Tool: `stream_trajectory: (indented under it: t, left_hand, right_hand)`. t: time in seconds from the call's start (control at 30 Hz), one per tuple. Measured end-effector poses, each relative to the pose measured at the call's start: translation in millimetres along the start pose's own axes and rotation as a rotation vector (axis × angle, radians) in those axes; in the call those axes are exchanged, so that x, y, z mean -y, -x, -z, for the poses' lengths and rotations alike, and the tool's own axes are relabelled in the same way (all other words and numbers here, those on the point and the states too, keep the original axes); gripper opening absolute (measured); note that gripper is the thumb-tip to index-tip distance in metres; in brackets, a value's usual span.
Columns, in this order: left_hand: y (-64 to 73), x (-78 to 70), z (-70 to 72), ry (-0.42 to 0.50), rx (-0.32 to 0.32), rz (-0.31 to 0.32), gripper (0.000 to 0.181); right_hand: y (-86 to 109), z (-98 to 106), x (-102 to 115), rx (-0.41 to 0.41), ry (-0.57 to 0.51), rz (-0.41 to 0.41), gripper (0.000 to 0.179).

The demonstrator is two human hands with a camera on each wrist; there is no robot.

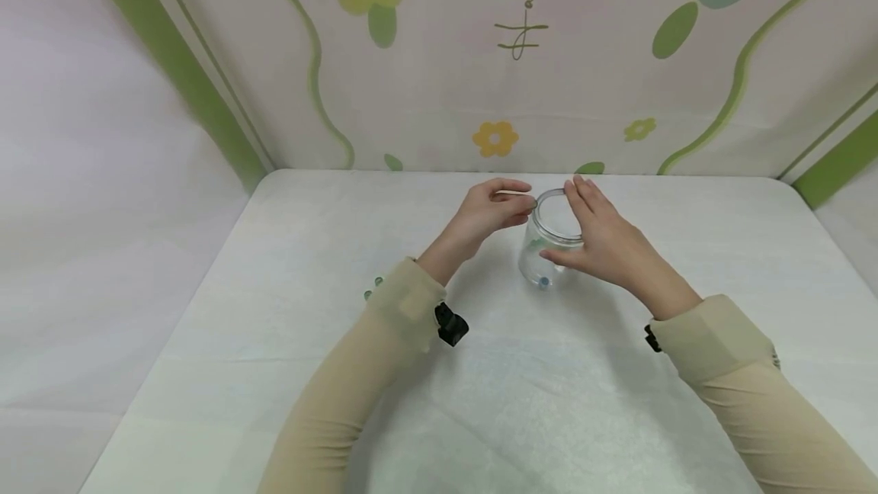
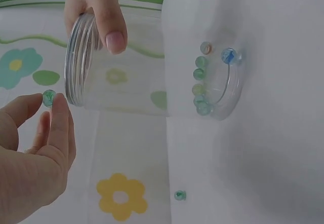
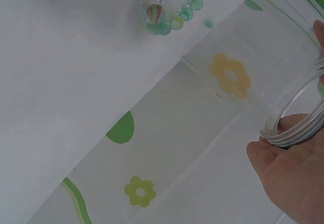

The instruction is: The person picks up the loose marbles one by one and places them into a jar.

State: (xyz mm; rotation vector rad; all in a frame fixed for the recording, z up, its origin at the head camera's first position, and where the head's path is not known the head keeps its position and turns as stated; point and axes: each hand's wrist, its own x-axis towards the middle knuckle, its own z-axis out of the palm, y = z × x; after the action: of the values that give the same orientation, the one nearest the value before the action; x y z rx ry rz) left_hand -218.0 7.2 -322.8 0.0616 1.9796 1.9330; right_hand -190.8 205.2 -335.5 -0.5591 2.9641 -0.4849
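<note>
A clear glass jar (image 1: 531,254) stands upright on the table, its mouth uncovered. Several marbles (image 2: 201,74), mostly green with a blue one, lie inside on its bottom. Between thumb and fingertips my left hand (image 1: 485,213) pinches a green marble (image 2: 49,98), just beside the jar's rim on the left. My right hand (image 1: 607,242) holds the jar near its mouth from the right, thumb on the near side and fingers on the far side. In the right wrist view that hand (image 3: 298,171) sits at the threaded neck.
Two loose green marbles (image 1: 379,281) lie on the white table (image 1: 288,372) by my left sleeve. One loose marble (image 2: 180,195) shows beyond the jar in the left wrist view. A flower-printed cloth (image 1: 439,82) hangs behind the table's far edge.
</note>
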Motion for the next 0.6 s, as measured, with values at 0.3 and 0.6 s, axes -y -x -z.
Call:
stream_trajectory:
  t: [0.3,0.6]
  left_hand:
    - [0.4,0.5,-6.4,0.006,-0.013,-0.016,0.030]
    - [1.0,0.6,-4.7,0.015,-0.009,0.006,0.035]
  right_hand:
    - [-0.1,0.5,1.2,0.015,0.001,-0.007,0.105]
    - [-1.4,-2.8,0.5,0.005,-0.007,0.002,0.105]
